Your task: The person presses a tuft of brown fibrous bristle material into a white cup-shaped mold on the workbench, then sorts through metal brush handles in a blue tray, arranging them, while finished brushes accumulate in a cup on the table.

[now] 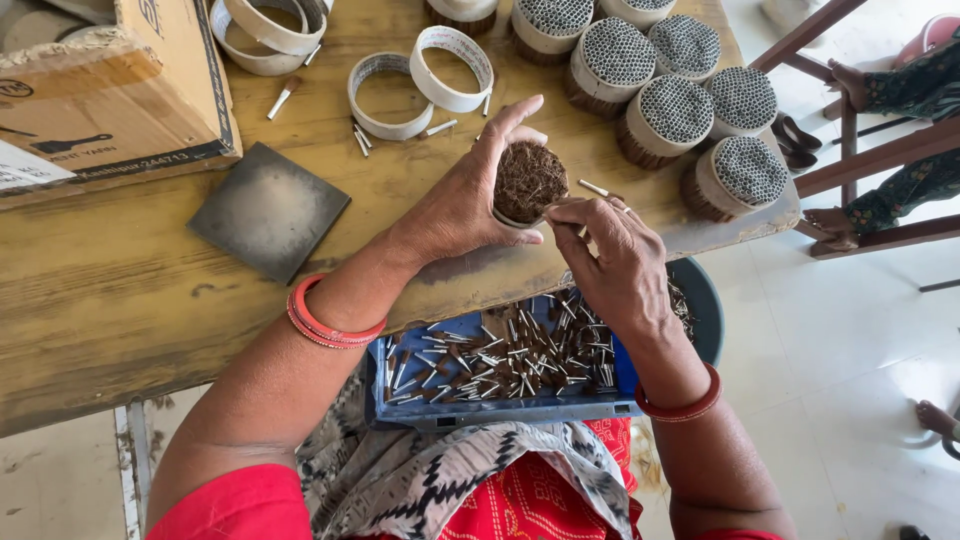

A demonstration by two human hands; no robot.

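Two hands at work: left hand (470, 205) grip closed round brown-tipped bundle (528, 180); right hand (615, 265) pinching beside it, contents hidden; blue tray (500, 405) of loose sticks below; filling apparently underway.

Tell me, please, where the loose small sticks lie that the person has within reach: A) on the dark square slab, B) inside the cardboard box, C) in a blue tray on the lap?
C: the loose sticks fill the blue tray on the lap, just under the right hand.
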